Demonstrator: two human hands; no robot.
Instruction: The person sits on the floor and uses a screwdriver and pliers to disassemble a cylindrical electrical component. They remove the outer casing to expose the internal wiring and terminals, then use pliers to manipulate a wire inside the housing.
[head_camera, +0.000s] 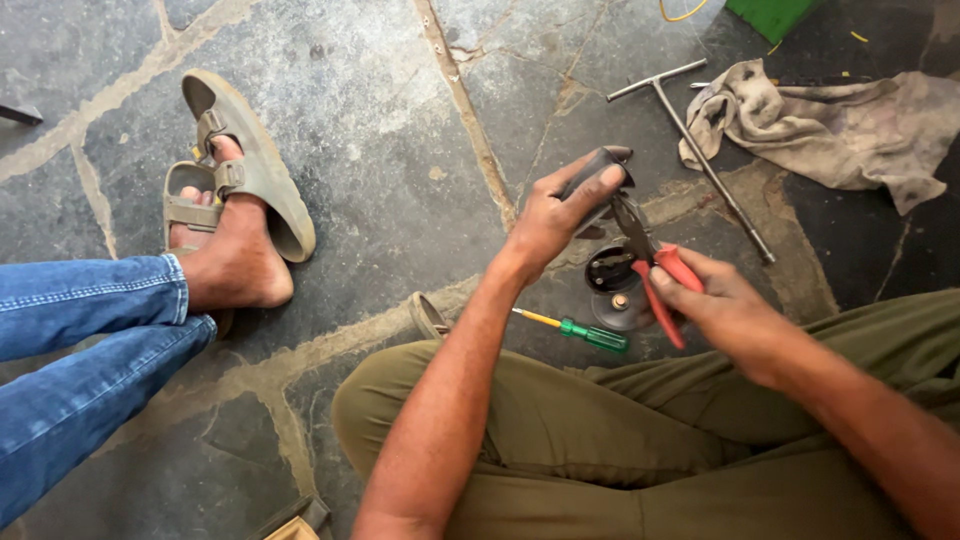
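Note:
My left hand (563, 207) grips a dark cylindrical part (592, 172) held up over the stone floor. My right hand (718, 303) holds red-handled pliers (655, 268), their jaws touching the lower end of that dark part. Below the hands, on the floor, lies a round black and metal part (610, 290). A green-handled screwdriver (582, 331) with a yellow shaft lies beside my knee.
A metal T-handle wrench (697, 148) and a dirty rag (830, 120) lie at the upper right, near a green box (770, 14). Another person's leg in blue jeans (90, 340) and sandalled foot (235, 200) are at the left.

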